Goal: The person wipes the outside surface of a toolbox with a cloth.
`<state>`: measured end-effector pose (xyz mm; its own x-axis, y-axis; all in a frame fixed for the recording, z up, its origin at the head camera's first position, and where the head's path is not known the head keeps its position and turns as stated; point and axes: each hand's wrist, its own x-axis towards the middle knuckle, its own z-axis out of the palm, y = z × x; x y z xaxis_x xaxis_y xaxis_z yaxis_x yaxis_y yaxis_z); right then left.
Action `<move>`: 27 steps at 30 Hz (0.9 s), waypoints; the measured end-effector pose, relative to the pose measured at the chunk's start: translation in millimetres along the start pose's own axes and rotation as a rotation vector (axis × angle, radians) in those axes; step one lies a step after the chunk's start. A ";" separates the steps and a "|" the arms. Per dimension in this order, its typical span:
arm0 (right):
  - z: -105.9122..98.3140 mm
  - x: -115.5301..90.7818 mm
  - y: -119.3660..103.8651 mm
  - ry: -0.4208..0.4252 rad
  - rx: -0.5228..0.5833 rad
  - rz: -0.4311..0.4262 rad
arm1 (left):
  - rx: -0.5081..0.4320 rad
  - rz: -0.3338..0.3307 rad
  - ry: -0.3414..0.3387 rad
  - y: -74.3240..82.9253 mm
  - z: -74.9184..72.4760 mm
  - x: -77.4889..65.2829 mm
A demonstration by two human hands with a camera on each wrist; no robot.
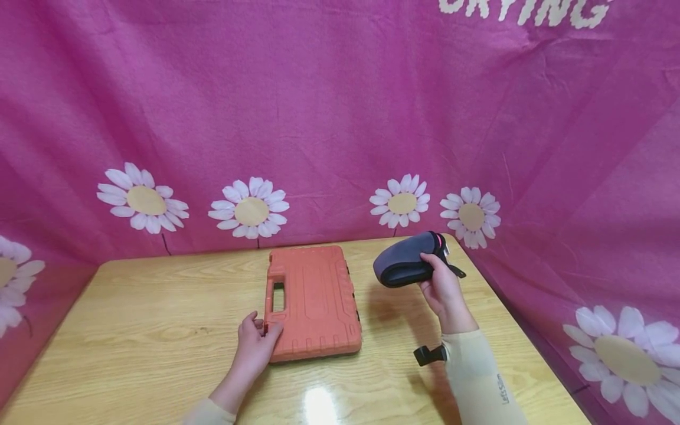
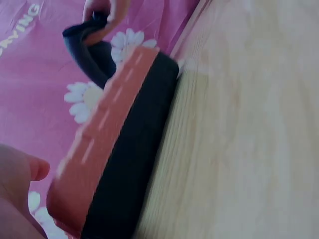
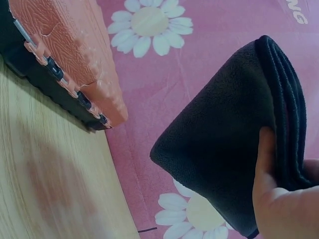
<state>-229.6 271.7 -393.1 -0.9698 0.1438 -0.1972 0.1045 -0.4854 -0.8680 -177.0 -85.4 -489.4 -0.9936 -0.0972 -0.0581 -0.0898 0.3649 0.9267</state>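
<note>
An orange plastic tool case [image 1: 313,295] with a dark lower half lies flat on the wooden table. At its near left corner is my left hand [image 1: 256,342], thumb on the lid and curled fingers at the handle-side edge; that thumb [image 2: 39,168] also shows in the left wrist view. My right hand [image 1: 442,289] holds a folded dark grey fabric piece [image 1: 406,257] above the table, right of the case. The fabric [image 3: 214,134] has black edging, a bit of pink inside and a black strap end. In the right wrist view the thumb lies along its face.
Dark latches [image 3: 83,99] line the case's right side. The wooden table [image 1: 159,319] reaches back to a pink curtain [image 1: 319,118] printed with white daisies. A black clip-like piece [image 1: 429,355] sticks out from the right sleeve [image 1: 478,378].
</note>
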 end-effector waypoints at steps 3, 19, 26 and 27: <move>-1.0 -0.1 0.2 0.003 0.006 -0.001 | 0.008 -0.008 -0.010 1.3 2.5 -7.2; -1.8 1.1 0.3 -0.002 -0.002 0.010 | 0.031 0.042 -0.103 -2.6 2.1 -12.7; -3.8 3.8 -0.4 0.018 0.027 0.021 | -0.033 0.076 -0.173 -7.2 -8.2 -1.3; -3.8 3.8 -0.5 0.018 0.029 0.019 | -0.042 0.064 -0.190 -7.6 -10.0 0.8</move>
<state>-232.5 275.8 -395.1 -0.9634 0.1498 -0.2225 0.1165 -0.5133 -0.8503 -176.4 -97.5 -492.7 -0.9926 0.1031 -0.0635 -0.0267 0.3257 0.9451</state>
